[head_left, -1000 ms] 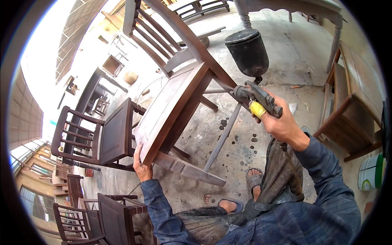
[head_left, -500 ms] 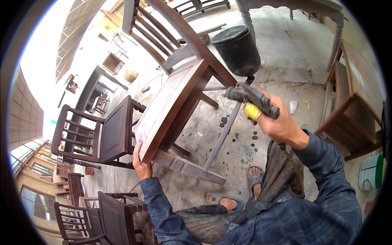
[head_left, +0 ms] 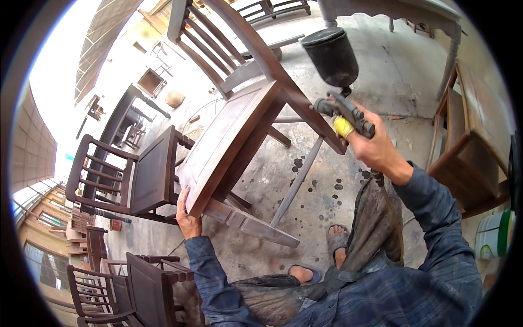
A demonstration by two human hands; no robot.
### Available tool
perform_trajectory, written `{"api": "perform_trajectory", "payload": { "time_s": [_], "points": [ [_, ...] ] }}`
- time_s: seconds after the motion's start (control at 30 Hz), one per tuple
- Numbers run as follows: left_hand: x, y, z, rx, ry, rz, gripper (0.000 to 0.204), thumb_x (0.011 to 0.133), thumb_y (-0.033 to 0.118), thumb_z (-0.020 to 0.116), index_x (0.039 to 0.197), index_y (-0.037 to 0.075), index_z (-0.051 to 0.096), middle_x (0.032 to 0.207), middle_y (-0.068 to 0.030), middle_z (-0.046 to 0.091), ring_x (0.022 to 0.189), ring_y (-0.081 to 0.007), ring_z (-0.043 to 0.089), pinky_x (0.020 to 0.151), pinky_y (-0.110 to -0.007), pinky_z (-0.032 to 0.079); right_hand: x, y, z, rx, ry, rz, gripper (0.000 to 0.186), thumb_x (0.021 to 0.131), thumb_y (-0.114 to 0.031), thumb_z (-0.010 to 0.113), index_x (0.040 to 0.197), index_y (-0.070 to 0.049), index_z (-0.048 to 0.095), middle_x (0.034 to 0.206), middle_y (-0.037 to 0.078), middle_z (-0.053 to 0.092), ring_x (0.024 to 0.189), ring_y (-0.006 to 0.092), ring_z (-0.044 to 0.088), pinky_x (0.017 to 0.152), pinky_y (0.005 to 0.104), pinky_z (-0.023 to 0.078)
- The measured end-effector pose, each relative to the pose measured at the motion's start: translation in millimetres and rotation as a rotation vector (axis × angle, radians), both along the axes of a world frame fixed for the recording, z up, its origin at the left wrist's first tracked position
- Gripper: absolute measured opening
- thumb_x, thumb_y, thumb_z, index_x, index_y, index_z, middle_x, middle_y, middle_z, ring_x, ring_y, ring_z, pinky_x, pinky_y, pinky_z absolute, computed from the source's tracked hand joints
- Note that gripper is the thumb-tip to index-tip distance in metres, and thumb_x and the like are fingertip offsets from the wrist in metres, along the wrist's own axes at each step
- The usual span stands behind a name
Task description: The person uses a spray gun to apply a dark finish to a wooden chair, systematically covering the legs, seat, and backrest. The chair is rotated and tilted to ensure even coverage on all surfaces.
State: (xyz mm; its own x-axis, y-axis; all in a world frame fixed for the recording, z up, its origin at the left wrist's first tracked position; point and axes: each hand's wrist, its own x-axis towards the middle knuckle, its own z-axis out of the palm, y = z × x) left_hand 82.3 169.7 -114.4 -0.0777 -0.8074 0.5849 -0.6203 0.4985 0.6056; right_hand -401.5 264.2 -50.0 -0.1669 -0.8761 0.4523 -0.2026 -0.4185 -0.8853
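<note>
My right hand (head_left: 376,147) is wrapped round a dark spray gun (head_left: 351,109) with yellow wrapping by the grip and a black cup (head_left: 329,57) on top. Its nozzle is near the back leg of a brown wooden chair (head_left: 234,131); I cannot tell if they touch. My left hand (head_left: 189,217) grips the near left corner of that chair's seat, beside a paler, greyish leg (head_left: 250,229) angled toward my feet. The chair is tilted, its slatted back toward the top of the view. A hose (head_left: 378,180) hangs below the gun.
Dark chairs stand at left (head_left: 152,174) and lower left (head_left: 144,289). A carved grey table (head_left: 403,16) is behind, a wooden cabinet (head_left: 474,152) at right, with a white and green bucket (head_left: 487,234) below it. More furniture stands back left. The concrete floor (head_left: 310,191) has dark spots.
My right hand and the spray gun have risen, the cup shifting up and rightward since half a second ago. My left hand stays on the seat corner, and the chair is nearly unmoved.
</note>
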Motion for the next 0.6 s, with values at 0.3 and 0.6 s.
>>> {"api": "perform_trajectory", "payload": {
  "time_s": [0.3,0.6],
  "points": [
    [4.3,-9.8,-0.6,-0.08,-0.078,0.025,0.044,0.085,0.011,0.074,0.126,0.001,0.064,0.131,-0.0164,0.065,0.126,-0.0293,0.059,0.109,-0.037,0.042,33.4,28.7,11.2,0.158,-0.029,0.113,0.04,0.097,-0.01,0.062,0.136,-0.001,0.057,0.077,-0.001,0.058,0.067,0.0061,0.053,0.06,0.0231,0.045],
    [13.5,-13.3,-2.8,-0.074,-0.021,0.041,0.042,0.083,0.0,0.067,0.125,0.005,0.067,0.129,-0.0141,0.067,0.126,-0.0281,0.06,0.107,-0.036,0.045,104.5,71.3,6.8,0.081,0.132,0.501,0.035,0.084,0.0,0.065,0.117,0.008,0.06,0.129,0.026,0.063,0.111,0.0266,0.067,0.092,0.0342,0.051]
  ]
}}
